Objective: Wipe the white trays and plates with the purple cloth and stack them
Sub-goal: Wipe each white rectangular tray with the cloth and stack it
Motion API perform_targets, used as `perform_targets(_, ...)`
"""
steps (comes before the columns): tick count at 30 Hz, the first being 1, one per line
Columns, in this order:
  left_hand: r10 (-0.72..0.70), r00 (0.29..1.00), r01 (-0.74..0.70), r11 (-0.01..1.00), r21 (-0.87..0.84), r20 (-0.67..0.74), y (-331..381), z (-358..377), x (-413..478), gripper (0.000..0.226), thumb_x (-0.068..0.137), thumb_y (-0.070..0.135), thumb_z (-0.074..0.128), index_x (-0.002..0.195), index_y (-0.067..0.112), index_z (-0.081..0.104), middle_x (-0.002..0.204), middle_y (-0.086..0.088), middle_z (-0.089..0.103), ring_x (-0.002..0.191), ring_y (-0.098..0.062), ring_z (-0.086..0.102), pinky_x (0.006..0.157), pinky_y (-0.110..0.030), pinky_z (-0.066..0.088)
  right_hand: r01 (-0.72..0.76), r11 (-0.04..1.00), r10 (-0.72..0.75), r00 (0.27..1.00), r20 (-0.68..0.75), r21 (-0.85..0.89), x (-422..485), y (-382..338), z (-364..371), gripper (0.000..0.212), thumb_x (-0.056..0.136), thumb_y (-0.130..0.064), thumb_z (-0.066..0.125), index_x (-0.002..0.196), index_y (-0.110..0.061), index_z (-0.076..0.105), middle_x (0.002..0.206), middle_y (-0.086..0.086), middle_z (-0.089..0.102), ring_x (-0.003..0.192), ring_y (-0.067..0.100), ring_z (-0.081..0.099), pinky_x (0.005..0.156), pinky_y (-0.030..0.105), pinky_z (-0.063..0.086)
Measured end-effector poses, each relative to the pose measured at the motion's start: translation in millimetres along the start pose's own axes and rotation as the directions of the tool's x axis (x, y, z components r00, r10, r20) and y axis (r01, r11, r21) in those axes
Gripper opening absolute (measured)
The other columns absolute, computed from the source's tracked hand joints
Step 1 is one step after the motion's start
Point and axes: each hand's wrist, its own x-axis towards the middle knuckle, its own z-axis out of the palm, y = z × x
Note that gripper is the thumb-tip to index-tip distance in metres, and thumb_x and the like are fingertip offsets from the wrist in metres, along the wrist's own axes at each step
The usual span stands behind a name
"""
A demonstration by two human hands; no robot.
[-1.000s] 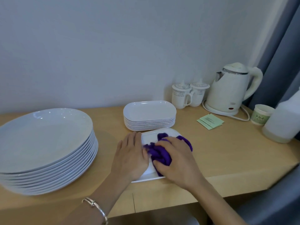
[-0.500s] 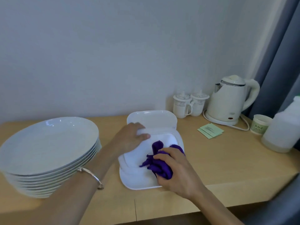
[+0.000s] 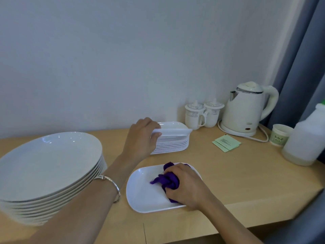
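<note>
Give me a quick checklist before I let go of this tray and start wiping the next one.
1. Held tray lined up over the tray stack: ok.
2. Held tray lying flat on the stack: not ok, it is tilted and the left hand grips its edge.
3. Purple cloth gripped in the right hand: ok.
4. Front tray fully on the table: ok.
5. Front tray's underside clean: cannot tell.

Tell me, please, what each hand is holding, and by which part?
The left hand grips a tray by its left end, over the stack. The right hand grips the bunched cloth, pressing it on the near tray.
</note>
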Motion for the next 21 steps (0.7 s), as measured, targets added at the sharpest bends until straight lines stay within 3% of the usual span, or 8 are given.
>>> perform_targets(4,-0.043,0.99,0.044,0.999,-0.009,0.134,-11.7,30.6,-9.6,0.016,0.084,0.015,0.055,0.091,0.012,0.069,0.088,-0.003,0.064,0.083,-0.03,0.059,0.072,-0.04,0.047,0.001,1.0,-0.001,1.0,0.005,-0.006,0.1,0.3,0.5,0.039,0.078,-0.038,0.063,0.115,-0.028,0.058,0.109,-0.013,0.051,0.107,0.009,0.045,0.087,0.012,0.028)
perform_targets(8,-0.072,0.971,0.055,0.995,0.079,0.228,-21.5,49.0,-14.3,0.033,0.089,0.006,0.05,0.115,0.014,0.069,0.104,-0.008,0.069,0.095,-0.032,0.062,0.082,-0.037,0.046,0.0,1.0,0.0,1.0,0.016,0.015,0.1,0.3,-0.6,0.041,0.079,-0.038,0.062,0.118,-0.029,0.056,0.117,-0.013,0.051,0.111,0.008,0.043,0.09,0.013,0.028)
perform_targets(12,-0.166,0.901,0.073,0.969,0.237,0.4,-21.0,52.6,-11.4,0.044,0.101,0.018,0.037,0.144,0.021,0.04,0.142,0.0,0.048,0.131,-0.022,0.041,0.113,-0.036,0.021,0.004,1.0,-0.004,1.0,0.014,0.024,-0.5,-0.2,-1.2,0.04,0.079,-0.037,0.063,0.117,-0.028,0.057,0.114,-0.012,0.052,0.108,0.008,0.044,0.088,0.013,0.03)
perform_targets(16,-0.206,0.842,0.068,0.957,0.281,0.499,-15.6,42.8,-18.1,0.052,0.103,0.03,0.031,0.152,0.023,0.015,0.159,-0.001,0.018,0.147,-0.018,0.009,0.117,-0.041,0.0,-0.004,0.999,0.003,1.0,0.017,0.037,-1.2,0.5,-1.1,0.04,0.078,-0.037,0.064,0.116,-0.029,0.057,0.113,-0.012,0.053,0.108,0.008,0.045,0.092,0.017,0.034)
perform_targets(18,-0.208,0.855,0.108,0.968,0.228,0.476,-11.4,33.7,-29.0,0.054,0.103,0.033,0.032,0.153,0.021,0.013,0.16,-0.003,0.01,0.148,-0.018,0.004,0.117,-0.037,0.0,-0.008,1.0,0.007,1.0,0.02,0.025,-0.3,1.8,-0.3,0.039,0.078,-0.038,0.064,0.115,-0.029,0.058,0.113,-0.012,0.054,0.108,0.009,0.046,0.093,0.019,0.035)
perform_targets(21,-0.203,0.891,0.237,0.971,-0.033,0.407,-2.6,15.7,-60.2,0.055,0.101,0.031,0.041,0.151,0.017,0.022,0.159,-0.001,0.017,0.146,-0.014,0.012,0.115,-0.025,0.011,-0.001,1.0,0.001,1.0,0.023,-0.004,0.9,1.6,-0.8,0.041,0.077,-0.037,0.065,0.117,-0.029,0.058,0.115,-0.01,0.055,0.111,0.011,0.047,0.094,0.018,0.032)
